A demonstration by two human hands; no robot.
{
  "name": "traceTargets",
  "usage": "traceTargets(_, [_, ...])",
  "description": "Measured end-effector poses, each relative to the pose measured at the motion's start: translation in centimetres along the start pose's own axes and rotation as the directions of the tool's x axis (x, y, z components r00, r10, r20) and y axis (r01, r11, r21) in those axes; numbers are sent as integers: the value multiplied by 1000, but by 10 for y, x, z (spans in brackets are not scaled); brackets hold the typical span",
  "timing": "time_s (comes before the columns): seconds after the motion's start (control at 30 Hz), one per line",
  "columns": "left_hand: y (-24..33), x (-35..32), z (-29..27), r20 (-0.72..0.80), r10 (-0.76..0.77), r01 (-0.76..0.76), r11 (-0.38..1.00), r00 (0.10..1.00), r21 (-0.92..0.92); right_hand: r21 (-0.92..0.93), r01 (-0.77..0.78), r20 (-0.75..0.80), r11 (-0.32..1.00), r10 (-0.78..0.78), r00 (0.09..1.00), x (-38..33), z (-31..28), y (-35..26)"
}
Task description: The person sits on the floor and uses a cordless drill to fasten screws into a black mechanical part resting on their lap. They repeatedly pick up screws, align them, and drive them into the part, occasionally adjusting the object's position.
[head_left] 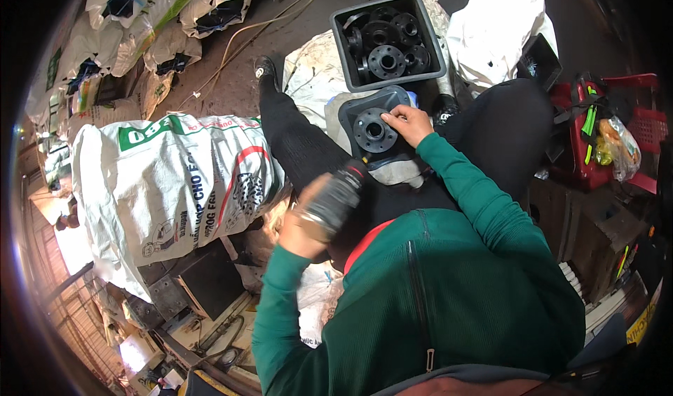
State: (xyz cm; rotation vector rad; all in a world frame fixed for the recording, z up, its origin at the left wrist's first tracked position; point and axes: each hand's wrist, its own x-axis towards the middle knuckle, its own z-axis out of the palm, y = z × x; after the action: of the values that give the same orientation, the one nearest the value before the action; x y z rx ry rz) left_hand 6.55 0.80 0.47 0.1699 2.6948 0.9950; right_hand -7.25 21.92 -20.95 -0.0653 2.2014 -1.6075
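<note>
A round dark metal flange [362,135], with a central bore and a ring of holes, lies on a square dark grey tray [388,96] between my legs. My right hand [409,124] is at the flange's right edge, thumb and fingers closed on it. To the near left, my left hand [303,229] is wrapped round a dark cylindrical object [333,203] with a brownish lower end. Motion smears that object, so I cannot make out its kind. Its upper end points toward the flange, apart from it.
Beyond the tray stands a grey bin [440,66] of similar flanges. A large white printed sack [161,185] lies at my left, with several filled bags [175,49] behind it. At right are a white sack [494,28] and a red crate [571,161]. A cable [235,38] crosses the floor.
</note>
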Motion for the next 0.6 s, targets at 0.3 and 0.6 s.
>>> traceTargets(0.3, [-37, 4, 10, 272, 154, -162, 987, 950, 7, -4, 68, -205, 998, -67, 976, -2, 18, 7])
traceTargets(0.6, [-77, 119, 87, -195, 78, -49, 988, 978, 150, 141, -30, -108, 990, 46, 993, 0, 18, 7])
